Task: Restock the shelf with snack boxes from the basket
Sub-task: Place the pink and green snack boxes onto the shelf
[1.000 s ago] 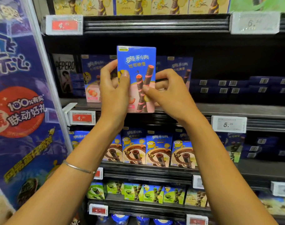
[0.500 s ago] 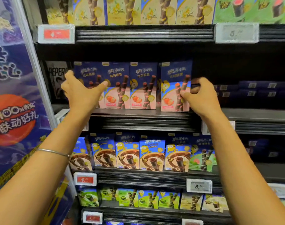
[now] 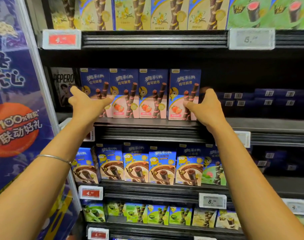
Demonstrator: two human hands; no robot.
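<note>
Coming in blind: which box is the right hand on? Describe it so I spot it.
On the dark shelf at hand height, four blue boxes with pink strawberry fronts stand in a row. It is the rightmost box, gripped at its edge by the right hand and parted from the other three by a narrow gap.

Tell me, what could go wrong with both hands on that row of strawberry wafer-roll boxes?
1. The left hand and right hand are on the ends of the strawberry box row, which stands near the shelf edge; a hard squeeze might buckle it and drop a box.
2. The right-end box stands slightly apart from its neighbour, so it could twist or topple.
3. Both forearms pass close by the chocolate boxes below; withdrawing low might knock one.
</note>
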